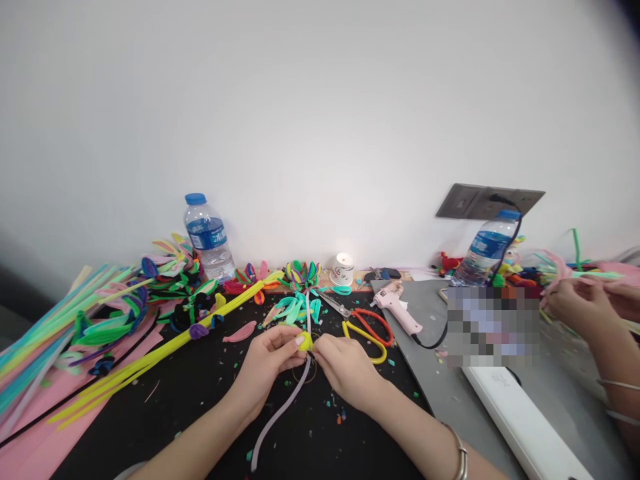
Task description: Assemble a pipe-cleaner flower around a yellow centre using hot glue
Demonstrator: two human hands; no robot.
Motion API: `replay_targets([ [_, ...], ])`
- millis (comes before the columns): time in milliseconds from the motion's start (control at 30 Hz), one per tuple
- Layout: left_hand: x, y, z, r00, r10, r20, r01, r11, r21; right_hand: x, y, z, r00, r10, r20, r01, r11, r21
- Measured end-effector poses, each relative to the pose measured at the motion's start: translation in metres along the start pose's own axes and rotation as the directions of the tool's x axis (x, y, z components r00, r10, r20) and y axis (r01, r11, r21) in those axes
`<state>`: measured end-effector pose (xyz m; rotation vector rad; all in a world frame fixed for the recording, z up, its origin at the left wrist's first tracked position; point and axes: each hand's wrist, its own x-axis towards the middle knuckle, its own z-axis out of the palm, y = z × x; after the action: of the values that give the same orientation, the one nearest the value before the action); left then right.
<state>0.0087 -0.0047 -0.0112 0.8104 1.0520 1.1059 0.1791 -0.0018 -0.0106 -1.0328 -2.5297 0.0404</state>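
Note:
Between the fingertips of my left hand (273,353) and my right hand (350,373) is a small bright yellow pipe cleaner piece (305,342), bunched up and pinched from both sides. Its exact shape is partly covered by my fingers. A pale lilac pipe cleaner (280,405) passes by my fingertips and curves down toward the front of the black mat; I cannot tell whether the yellow piece is attached to it. Above my hands lie a multicoloured pipe cleaner flower (303,275) and turquoise loops (295,309). Scissors (367,325) with red and yellow handles rest beyond my right hand.
Pipe cleaner bundles (105,380) spread at left near a water bottle (207,240). A lit candle (343,269) stands by the wall. Right are a pink glue gun (400,310), a second bottle (485,250), a white case (520,420) and another person's hand (575,307).

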Motion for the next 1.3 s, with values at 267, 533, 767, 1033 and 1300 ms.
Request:
replay_targets([
  [267,-0.001,-0.002,0.0,0.997,0.065,-0.041,-0.063,0.996,0.063,-0.001,-0.001,0.004,0.998,-0.005,-0.063,0.005,1.0,-0.01],
  [533,-0.003,-0.004,0.001,0.995,0.085,-0.044,-0.084,0.996,0.016,-0.001,-0.004,0.008,0.993,0.019,-0.118,-0.021,1.0,-0.01],
  [767,-0.004,-0.003,0.004,0.995,0.078,-0.066,-0.078,0.997,-0.007,-0.003,-0.005,0.011,0.987,0.015,-0.161,-0.02,0.999,-0.026],
  [1033,-0.009,-0.001,0.005,0.997,0.061,-0.055,-0.061,0.998,-0.015,-0.002,-0.004,0.013,0.983,0.019,-0.184,-0.023,1.0,-0.019],
  [1300,-0.007,-0.004,0.004,0.999,0.036,-0.008,-0.036,0.999,-0.034,-0.001,-0.001,0.012,0.975,0.015,-0.222,-0.014,1.0,0.006],
])
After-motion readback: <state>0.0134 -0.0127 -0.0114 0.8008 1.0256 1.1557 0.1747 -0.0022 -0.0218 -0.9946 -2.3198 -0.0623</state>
